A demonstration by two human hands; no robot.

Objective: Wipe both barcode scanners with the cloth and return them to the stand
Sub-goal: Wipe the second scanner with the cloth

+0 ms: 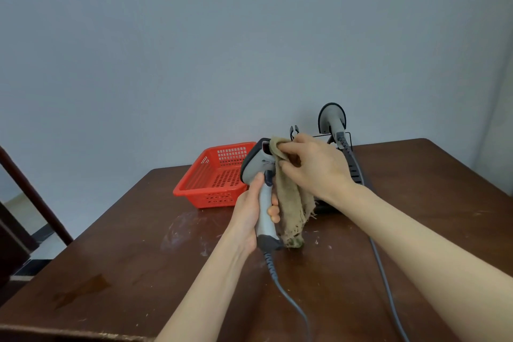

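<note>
My left hand (pixel 251 215) grips the handle of a grey barcode scanner (pixel 258 166), held upright above the table with its head tilted to the left. My right hand (pixel 313 166) pinches a beige, frayed cloth (pixel 293 203) against the front of the scanner's head; the rest of the cloth hangs down beside the handle. A second grey scanner (pixel 332 119) sits in the black wire stand (pixel 348 137) behind my right hand, at the table's far edge. Most of the stand is hidden by my hand and arm.
A red perforated plastic basket (pixel 213 175) stands on the brown wooden table (pixel 125 258), left of the scanner. Two grey cables (pixel 288 297) trail from the scanners toward the near edge. A dark chair frame (pixel 33 194) is at the left.
</note>
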